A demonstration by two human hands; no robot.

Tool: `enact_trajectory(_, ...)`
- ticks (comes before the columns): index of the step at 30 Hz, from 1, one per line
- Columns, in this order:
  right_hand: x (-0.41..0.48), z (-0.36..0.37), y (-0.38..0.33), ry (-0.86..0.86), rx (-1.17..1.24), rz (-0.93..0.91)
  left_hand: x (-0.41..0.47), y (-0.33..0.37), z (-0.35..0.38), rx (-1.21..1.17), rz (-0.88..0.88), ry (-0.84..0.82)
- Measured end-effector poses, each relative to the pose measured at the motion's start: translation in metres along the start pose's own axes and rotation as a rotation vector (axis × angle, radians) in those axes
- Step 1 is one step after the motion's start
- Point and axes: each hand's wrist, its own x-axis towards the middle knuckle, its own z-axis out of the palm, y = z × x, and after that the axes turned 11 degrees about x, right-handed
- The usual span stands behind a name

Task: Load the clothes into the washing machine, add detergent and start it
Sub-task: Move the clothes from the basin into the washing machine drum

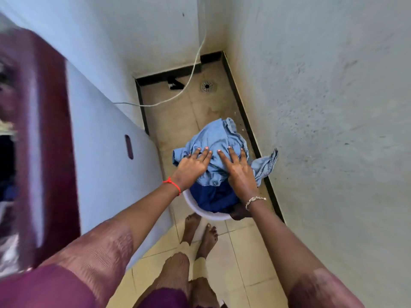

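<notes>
Both of the person's hands lie on a crumpled light-blue shirt [219,136] heaped at the top of a white plastic basin [195,208] that stands on the beige tiled floor [249,252]. The left hand [192,165] rests flat on the near left part of the shirt with its fingers straight and slightly spread, and the right hand [239,172] lies just beside it in the same way, fingers stretched out over the cloth; neither hand has closed round anything. Under the shirt a dark-blue garment [213,197] fills the near side of the basin, and one light-blue sleeve or hem hangs over the rim toward the right-hand wall [322,107]. The left wrist bears a red thread [172,184], the right a silver bracelet [254,200]. The washing machine [104,152] stands just left of the basin, white-sided with a maroon top [44,130] (its opening is too blurred to tell what is inside). Two bare feet [191,227] stand right before the basin. Farther off, a pale cable [193,65] runs down the back wall and across the floor to the machine, near a round floor drain [206,86].
</notes>
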Motion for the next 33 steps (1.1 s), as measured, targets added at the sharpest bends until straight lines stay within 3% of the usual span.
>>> enact_trajectory(5,-0.02,-0.063,-0.058,0.076,-0.008,-0.058,-0.038,-0.03,-0.074,-0.006,-0.107,0.127)
enact_trajectory(19,-0.039,-0.144,-0.255,0.459,0.12,-0.519,-0.187,-0.156,-0.198,0.168,-0.376,0.592)
enact_trajectory(24,-0.048,-0.157,-0.337,0.608,0.157,-0.695,-0.252,-0.203,-0.231,0.264,-0.444,0.759)
enact_trajectory(33,-0.055,-0.119,-0.482,0.792,0.312,-0.795,-0.377,-0.296,-0.246,0.434,-0.427,0.881)
